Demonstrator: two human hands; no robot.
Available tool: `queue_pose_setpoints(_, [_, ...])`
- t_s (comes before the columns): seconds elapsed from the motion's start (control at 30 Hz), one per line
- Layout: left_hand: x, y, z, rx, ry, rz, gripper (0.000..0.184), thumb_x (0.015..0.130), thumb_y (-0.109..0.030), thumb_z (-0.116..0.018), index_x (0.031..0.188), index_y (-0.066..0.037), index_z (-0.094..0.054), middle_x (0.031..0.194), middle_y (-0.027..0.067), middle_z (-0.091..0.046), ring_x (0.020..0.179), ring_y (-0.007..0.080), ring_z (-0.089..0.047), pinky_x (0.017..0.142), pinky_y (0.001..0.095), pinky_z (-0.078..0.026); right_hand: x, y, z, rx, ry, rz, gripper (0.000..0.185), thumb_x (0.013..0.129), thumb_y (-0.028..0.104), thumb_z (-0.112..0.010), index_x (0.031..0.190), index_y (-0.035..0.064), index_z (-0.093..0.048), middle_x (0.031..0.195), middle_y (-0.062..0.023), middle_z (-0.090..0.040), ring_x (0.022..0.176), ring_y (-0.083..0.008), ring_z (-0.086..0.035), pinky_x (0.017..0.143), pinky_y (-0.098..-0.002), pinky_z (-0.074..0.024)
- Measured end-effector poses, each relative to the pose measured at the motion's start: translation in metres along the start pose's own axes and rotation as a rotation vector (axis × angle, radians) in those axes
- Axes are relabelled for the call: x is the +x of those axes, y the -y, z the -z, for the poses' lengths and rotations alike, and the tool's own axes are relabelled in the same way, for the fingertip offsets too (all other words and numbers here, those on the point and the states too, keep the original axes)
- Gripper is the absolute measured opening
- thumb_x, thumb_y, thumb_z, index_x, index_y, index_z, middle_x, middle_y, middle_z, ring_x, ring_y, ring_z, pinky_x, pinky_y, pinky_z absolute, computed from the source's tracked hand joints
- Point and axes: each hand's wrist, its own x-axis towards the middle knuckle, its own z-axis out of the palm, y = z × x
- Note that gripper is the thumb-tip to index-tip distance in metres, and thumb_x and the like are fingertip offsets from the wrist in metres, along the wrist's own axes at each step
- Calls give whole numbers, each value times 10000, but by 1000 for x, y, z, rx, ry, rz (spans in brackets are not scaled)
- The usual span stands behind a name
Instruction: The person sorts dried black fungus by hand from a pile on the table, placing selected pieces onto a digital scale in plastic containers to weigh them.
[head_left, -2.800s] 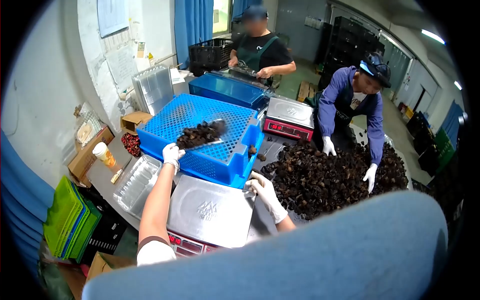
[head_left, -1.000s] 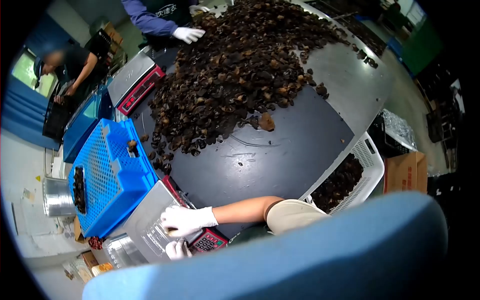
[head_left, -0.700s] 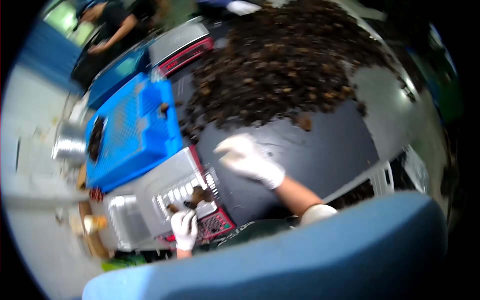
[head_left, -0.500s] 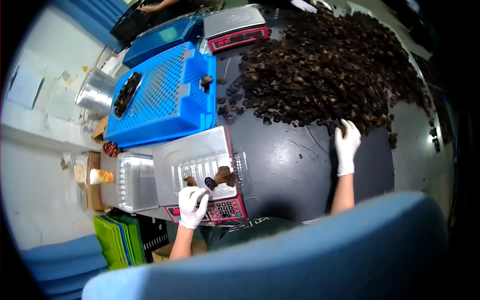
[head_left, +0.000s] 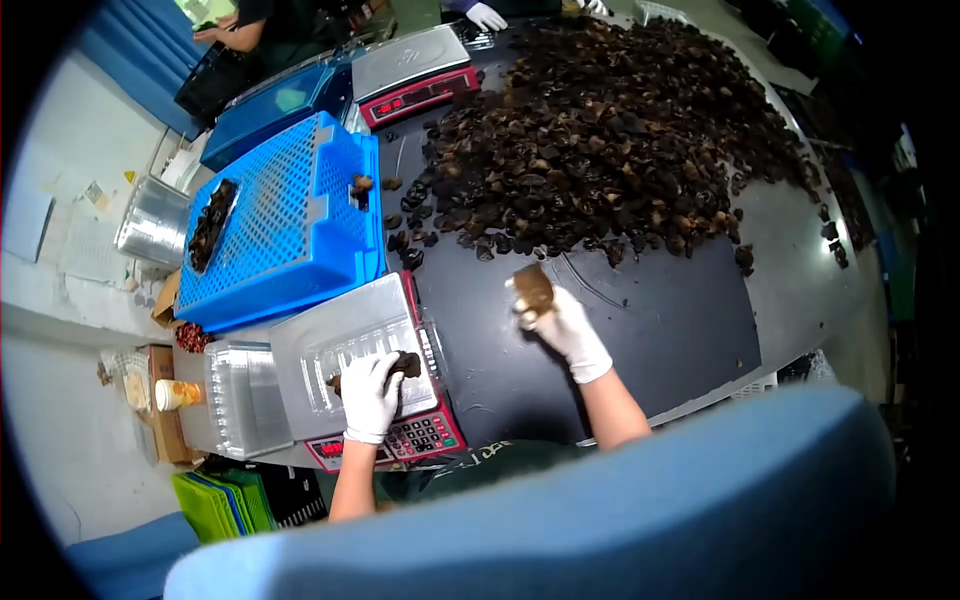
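Observation:
White gloves cover both hands. My right hand (head_left: 568, 330) holds a brown mushroom piece (head_left: 533, 289) above the dark tabletop, between the big pile of dark mushrooms (head_left: 600, 140) and the near scale. Over the clear plastic tray (head_left: 350, 350) is my left hand (head_left: 371, 400), its fingers closed around or against dark pieces; some show on both sides of it. That tray lies on the metal plate of the near scale (head_left: 290, 340), whose red keypad faces me. A filled tray (head_left: 212, 228) rests on the upturned blue crate (head_left: 270, 215).
A second scale (head_left: 410, 68) stands beyond the blue crate. Stacked clear trays (head_left: 245, 400) and a paper cup (head_left: 178, 395) are at the left. Two people are across the table, one with gloved hands (head_left: 487, 16) near the pile. A blue padded surface fills the bottom foreground.
My right hand has come back from the pile's edge toward the near scale, now with a brown piece. My left hand has moved onto the pieces in the tray. The view has shifted slightly.

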Motion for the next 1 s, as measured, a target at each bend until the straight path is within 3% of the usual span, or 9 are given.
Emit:
queue_pose_setpoints(0.13, [-6, 14, 6, -37, -277, 5, 295, 766, -50, -700, 1055, -61, -645, 1005, 130, -652, 964, 319, -604, 863, 425, -462, 9, -12, -100, -574, 58, -58, 404, 972, 337, -529, 1211, 24, -618, 968, -75, -701, 826, -123, -645, 731, -296, -507])
queue_pose_setpoints(0.27, [-22, 21, 7, -108, -518, 98, 294, 819, -8, -639, 1112, -12, -609, 1083, 150, -619, 946, 313, -612, 824, 412, -493, 36, -50, -136, -1471, 275, 466, 386, 894, 249, -649, 1219, 45, -609, 1044, -125, -696, 887, -221, -670, 802, -328, -522])
queue_pose_setpoints(0.33, [-24, 7, 10, -381, -540, 111, 351, 852, 57, -611, 1191, -13, -556, 1112, 102, -554, 942, 204, -588, 862, 342, -490, 29, -57, -151, -1380, 279, 677, 415, 870, 212, -679, 1237, 39, -593, 1095, -143, -674, 942, -254, -653, 849, -336, -517])
queue_pose_setpoints(0.53, [-2, -75, -13, -227, -118, -119, 439, 774, -83, -747, 1179, -39, -584, 1169, 159, -537, 1096, 332, -526, 974, 435, -413, -8, -59, -126, -235, 330, -226, 392, 987, 142, -551, 1352, 10, -501, 1306, -116, -557, 1103, -149, -580, 971, -305, -483])
queue_pose_setpoints(0.6, [0, -96, -34, -372, -96, -217, 537, 778, -130, -750, 1270, -50, -551, 1212, 177, -522, 1150, 341, -507, 1010, 437, -402, -33, -26, -90, -599, 531, 195, 360, 1013, 168, -513, 1331, -2, -512, 1189, -101, -609, 1020, -147, -610, 851, -301, -529])
queue_pose_setpoints(0.67, [11, -124, -44, -611, 10, -250, 582, 797, -157, -731, 1327, -48, -515, 1235, 197, -511, 1169, 359, -502, 1038, 433, -387, -70, 10, -54, -41, 186, -303, 394, 1043, 229, -408, 1327, -21, -516, 1071, -104, -658, 832, -152, -639, 718, -286, -508])
queue_pose_setpoints(0.8, [30, -136, -115, -443, 205, -240, 672, 856, -195, -667, 1443, -23, -389, 1446, 256, -394, 1331, 434, -373, 1117, 492, -290, -164, 64, 37, 422, 421, -41, 1137, 784, 879, -337, 1391, -77, -435, 1254, -294, -593, 948, -390, -643, 800, -450, -509])
queue_pose_setpoints(0.9, [50, -149, -163, -34, 433, -116, 812, 924, -478, -524, 1523, -21, -222, 1568, 263, -187, 1454, 441, -148, 1129, 639, -118, -209, 81, 49, 510, 665, 672, 970, 893, 798, -162, 1323, 14, -538, 1101, -246, -681, 966, -386, -666, 830, -478, -471])
queue_pose_setpoints(1.0, [65, -149, -211, 229, 460, -65, 851, 930, -537, -466, 1522, 11, -196, 1579, 272, -146, 1458, 461, -114, 1122, 658, -103, -246, 69, 60, 605, 404, 777, 899, 913, 772, -159, 1248, 83, -629, 999, -182, -719, 971, -377, -654, 879, -481, -434])
